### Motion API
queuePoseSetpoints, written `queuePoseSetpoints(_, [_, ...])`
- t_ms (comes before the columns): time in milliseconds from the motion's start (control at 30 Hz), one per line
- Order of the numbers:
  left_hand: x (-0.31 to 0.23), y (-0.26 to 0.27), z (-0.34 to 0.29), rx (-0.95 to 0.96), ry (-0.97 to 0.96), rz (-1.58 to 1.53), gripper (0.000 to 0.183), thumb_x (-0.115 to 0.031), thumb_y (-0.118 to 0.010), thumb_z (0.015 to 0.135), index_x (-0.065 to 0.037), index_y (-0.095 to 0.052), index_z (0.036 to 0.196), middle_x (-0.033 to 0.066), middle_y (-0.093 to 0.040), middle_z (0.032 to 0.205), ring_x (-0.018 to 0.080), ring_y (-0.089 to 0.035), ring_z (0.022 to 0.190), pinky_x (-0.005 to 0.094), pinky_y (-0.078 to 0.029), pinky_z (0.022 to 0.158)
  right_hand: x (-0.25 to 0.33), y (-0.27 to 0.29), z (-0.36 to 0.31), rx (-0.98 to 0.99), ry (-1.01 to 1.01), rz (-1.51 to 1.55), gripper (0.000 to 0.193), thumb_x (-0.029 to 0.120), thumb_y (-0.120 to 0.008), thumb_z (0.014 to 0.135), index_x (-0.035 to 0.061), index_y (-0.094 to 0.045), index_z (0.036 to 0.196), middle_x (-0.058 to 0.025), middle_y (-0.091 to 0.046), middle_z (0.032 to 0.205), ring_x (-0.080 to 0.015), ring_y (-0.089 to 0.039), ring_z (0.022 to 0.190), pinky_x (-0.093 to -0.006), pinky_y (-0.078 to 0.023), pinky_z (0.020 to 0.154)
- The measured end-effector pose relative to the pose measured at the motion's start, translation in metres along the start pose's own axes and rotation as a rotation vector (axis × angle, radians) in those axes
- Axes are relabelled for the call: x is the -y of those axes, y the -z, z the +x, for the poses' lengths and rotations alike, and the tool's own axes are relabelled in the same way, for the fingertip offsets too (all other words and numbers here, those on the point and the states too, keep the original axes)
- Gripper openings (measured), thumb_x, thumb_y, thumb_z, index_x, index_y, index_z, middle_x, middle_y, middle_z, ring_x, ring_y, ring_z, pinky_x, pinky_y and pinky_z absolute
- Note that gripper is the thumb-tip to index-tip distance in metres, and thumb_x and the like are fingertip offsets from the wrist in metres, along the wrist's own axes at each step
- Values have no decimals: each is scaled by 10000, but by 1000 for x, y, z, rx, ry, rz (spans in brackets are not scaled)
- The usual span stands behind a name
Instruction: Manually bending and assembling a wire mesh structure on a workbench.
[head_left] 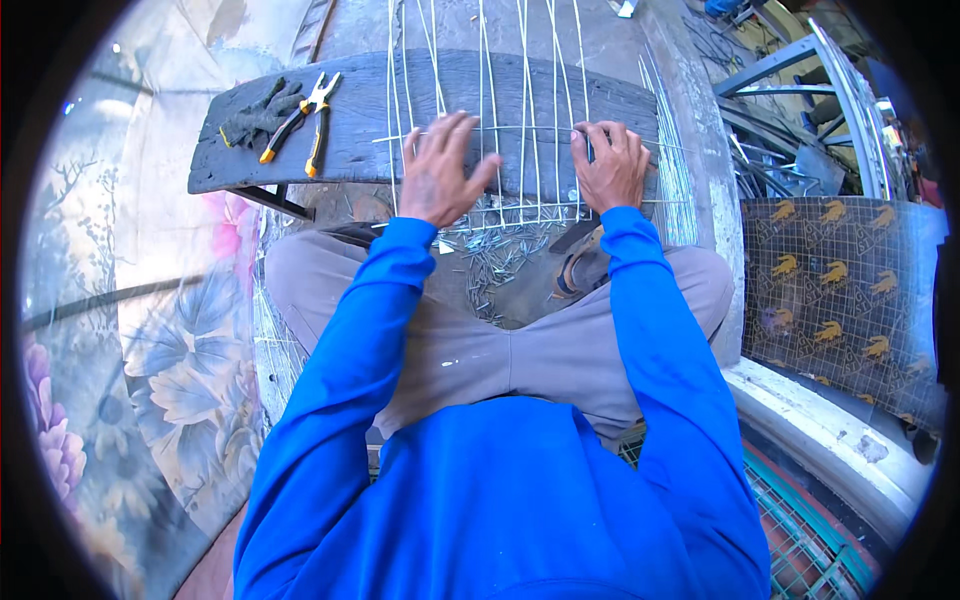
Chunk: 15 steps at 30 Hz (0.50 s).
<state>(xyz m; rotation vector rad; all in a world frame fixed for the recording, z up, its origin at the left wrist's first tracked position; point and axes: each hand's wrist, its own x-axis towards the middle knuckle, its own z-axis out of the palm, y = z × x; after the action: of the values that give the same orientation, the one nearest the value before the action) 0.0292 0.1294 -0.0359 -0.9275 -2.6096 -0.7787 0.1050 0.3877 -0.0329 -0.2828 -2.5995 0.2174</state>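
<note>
Blue shirt (pixel 490 500) — hands (pixel 437 172) (pixel 614 170) palm-down.

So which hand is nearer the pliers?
The left hand, thumb spread wide: the pliers lie to its left on the bench. The right hand, fingers bent, is farther off to the right.

A long, dark, weathered wooden bench (pixel 362 122) stretches from side to side, its top scuffed. On its left part lie a crumpled dark glove (pixel 258 112) and, just beside it, pliers (pixel 317 103) — black-and-yellow handles spread. Pale thin rods (pixel 527 80) run across the bench — past both long edges.
</note>
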Motion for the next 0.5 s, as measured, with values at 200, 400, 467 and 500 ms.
queuePoseSetpoints(200, [-22,-24,-5,32,78,88,707,-563,-624,966,-159,-517,1536,122,-537,1445,316,-421,1458,590,-180,1253,-1,0,-1,3,-4,0,239,397,-712,971,211,-774,1108,10,-681,1139,-244,-581,1170,-459,-418,1035])
queuePoseSetpoints(400, [-24,-28,-2,-15,87,96,525,-441,-640,983,-193,-581,1442,101,-554,1376,295,-461,1394,567,-186,1251,0,-2,0,16,-32,0,272,450,-733,947,213,-772,1076,0,-680,1113,-257,-577,1160,-467,-416,1027])
queuePoseSetpoints(467, [-22,-30,-1,-44,70,71,502,-414,-644,980,-172,-589,1416,103,-569,1346,301,-485,1365,555,-215,1249,0,-2,1,21,-32,-9,271,454,-734,946,213,-771,1066,-6,-678,1102,-262,-576,1155,-472,-415,1025])
queuePoseSetpoints(500, [-21,-31,-1,-40,72,69,502,-414,-644,980,-172,-589,1416,103,-569,1346,301,-485,1365,555,-215,1249,0,-3,0,22,-32,-18,270,458,-735,945,214,-769,1055,-11,-675,1091,-267,-576,1149,-477,-413,1023])
